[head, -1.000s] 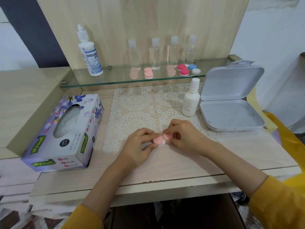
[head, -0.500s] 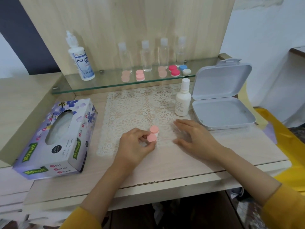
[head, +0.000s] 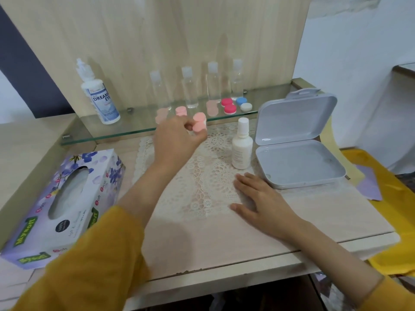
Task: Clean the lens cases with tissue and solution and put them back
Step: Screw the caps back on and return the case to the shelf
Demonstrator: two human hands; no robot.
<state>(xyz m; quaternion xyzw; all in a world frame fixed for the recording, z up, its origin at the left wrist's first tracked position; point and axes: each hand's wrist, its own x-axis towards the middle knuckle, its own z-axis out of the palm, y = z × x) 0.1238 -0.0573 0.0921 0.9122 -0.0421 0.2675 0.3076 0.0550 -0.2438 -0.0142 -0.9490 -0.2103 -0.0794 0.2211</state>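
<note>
The left hand is raised over the back of the lace mat, and its fingertips pinch a pink twin-cap lens case, which is in the air at the front edge of the glass shelf; whether the case touches the glass cannot be told. The right hand lies flat on the mat with its fingers straight, holding nothing. On the shelf stand a white solution bottle labelled "DREAM EYE", a row of four clear bottles with pale caps, another pink lens case, a red-capped case and a case with one blue and one white cap. A small white spray bottle stands on the mat just beside an open grey hinged box; its label is too small to read. At the left lies a flowered tissue box marked "Mysoft" in green, with "Soft" printed on its side.
</note>
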